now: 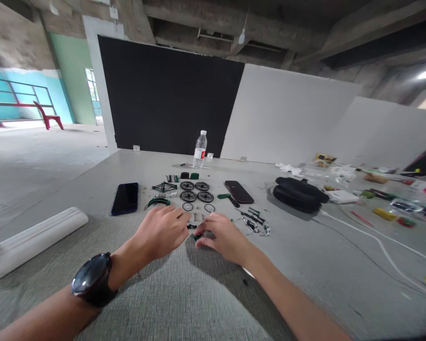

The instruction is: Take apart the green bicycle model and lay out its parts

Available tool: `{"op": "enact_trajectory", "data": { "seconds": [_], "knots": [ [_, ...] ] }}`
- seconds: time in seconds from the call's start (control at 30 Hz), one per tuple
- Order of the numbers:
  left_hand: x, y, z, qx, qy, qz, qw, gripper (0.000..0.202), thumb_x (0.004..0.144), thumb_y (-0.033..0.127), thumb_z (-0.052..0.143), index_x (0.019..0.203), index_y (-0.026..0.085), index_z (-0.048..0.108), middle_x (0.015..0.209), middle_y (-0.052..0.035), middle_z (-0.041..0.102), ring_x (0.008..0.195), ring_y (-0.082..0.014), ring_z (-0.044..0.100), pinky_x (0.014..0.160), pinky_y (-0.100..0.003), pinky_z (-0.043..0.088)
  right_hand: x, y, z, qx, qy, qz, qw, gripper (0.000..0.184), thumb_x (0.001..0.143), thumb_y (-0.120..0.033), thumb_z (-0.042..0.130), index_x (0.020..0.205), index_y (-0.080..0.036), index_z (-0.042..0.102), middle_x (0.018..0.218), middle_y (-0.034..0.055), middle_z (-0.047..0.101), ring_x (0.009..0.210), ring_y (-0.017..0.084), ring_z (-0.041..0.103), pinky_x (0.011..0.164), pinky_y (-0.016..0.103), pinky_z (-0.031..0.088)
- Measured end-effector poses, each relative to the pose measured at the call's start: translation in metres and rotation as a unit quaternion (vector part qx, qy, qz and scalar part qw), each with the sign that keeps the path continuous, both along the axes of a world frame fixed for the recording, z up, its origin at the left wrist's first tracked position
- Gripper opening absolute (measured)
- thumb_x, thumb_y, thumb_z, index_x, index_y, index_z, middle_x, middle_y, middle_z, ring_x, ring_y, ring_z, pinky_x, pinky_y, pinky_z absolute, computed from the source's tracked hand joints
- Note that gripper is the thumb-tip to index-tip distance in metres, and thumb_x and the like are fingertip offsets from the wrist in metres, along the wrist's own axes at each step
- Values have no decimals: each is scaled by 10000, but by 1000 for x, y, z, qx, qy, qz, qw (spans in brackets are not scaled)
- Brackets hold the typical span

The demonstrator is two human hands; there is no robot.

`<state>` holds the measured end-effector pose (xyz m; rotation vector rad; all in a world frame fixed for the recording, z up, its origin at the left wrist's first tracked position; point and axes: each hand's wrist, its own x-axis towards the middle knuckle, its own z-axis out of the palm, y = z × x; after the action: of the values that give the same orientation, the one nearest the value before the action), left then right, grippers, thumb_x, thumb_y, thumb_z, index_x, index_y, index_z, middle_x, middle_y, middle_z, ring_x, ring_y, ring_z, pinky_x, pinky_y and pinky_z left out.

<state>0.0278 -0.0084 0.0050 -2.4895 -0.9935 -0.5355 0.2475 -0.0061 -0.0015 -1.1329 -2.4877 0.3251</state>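
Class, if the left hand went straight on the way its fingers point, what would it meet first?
Probably the small black part just ahead of the left hand, with the right hand close beyond; depth and any contact are hard to judge.

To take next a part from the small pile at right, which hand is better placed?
Probably the right hand: it lies nearer the small pile, while the left hand would need to cross the right. However, the right hand is now at a green part.
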Motion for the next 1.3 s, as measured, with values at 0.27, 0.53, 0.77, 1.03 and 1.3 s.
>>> {"op": "enact_trajectory", "data": {
  "seconds": [0.27, 0.53, 0.77, 1.03, 1.3],
  "knots": [
    [-1, 0, 1, -31, -1, 22, 999, 220, 890, 173, 434, 805, 165, 637, 698, -51, 662, 634, -200, 621, 555, -293, 436, 5, -1, 1, 9, -27, -2, 1000, 70, 858, -268, 747, 925, -280, 762, 910, 14, 738, 945, 219, 610, 860, 387, 431],
    [-5, -9, 20, -103, 86, -21, 991, 230, 822, 212, 461, 778, 194, 686, 543, -22, 607, 423, -154, 493, 449, -283, 272, 9, 8, 7, 50, 27, 3, 998, 160, 963, -325, 599, 961, -246, 739, 915, 40, 720, 908, 210, 619, 850, 372, 446],
    [-2, -16, 13, -131, 102, -91, 982, 268, 787, 234, 493, 930, 224, 720, 500, 0, 561, 403, -168, 444, 431, -315, 238, 57, 14, 17, 99, 94, -136, 981, 257, 1000, -350, 469, 915, -229, 680, 923, 57, 683, 772, 186, 605, 726, 329, 469],
    [-2, -15, 20, -175, 142, -49, 973, 341, 848, 296, 495, 1112, 203, 689, 590, -16, 624, 474, -172, 515, 467, -295, 317, 71, 17, 18, 107, 122, -166, 973, 277, 979, -410, 478, 921, -220, 670, 862, 61, 676, 734, 195, 601, 641, 306, 455],
    [-4, -12, 15, -157, 139, -52, 976, 288, 872, 293, 500, 1054, 219, 710, 594, -20, 633, 475, -168, 504, 475, -315, 258, 103, 26, 20, 121, 47, -263, 956, 332, 957, -472, 471, 842, -231, 668, 768, 37, 699, 663, 198, 593, 622, 300, 412]
  ]
}}
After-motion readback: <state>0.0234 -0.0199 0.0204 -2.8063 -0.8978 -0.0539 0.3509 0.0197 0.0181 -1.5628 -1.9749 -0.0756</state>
